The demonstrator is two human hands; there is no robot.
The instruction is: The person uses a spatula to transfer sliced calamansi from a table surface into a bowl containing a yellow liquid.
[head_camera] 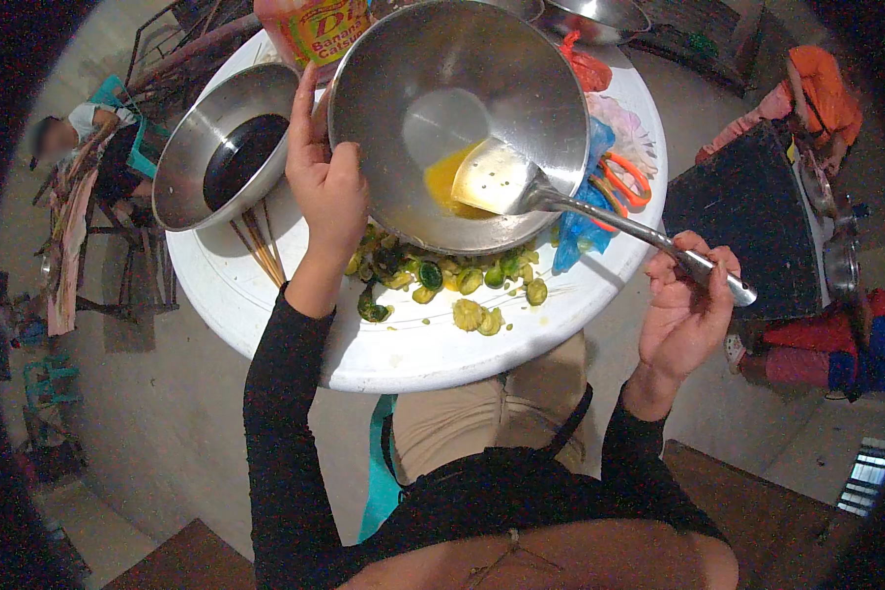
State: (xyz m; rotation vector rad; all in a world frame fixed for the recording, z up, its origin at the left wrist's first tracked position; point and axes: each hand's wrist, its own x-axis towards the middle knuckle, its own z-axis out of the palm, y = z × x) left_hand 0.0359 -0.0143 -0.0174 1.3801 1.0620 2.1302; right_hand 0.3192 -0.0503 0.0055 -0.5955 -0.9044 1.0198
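Note:
My left hand [328, 181] grips the left side of a large steel bowl [450, 66], which is tilted towards me. A small pool of yellow liquid [442, 173] lies low inside it. My right hand [682, 302] holds the handle of a metal spatula [605, 217]; its broad blade rests in the bowl at the liquid. Squeezed calamansi halves [468, 313] and peels are heaped on the white round table [413, 365] below the bowl. To the left of my left hand stands a steel bowl of dark liquid [247, 162].
Wooden sticks [262, 251] lie beside the dark liquid's bowl. A banana catsup container [313, 33] stands at the back. On the right are orange-handled scissors [627, 181], a blue plastic bag [579, 236] and a red plastic bag [584, 66]. People are by a dark table [745, 221] and at the far left.

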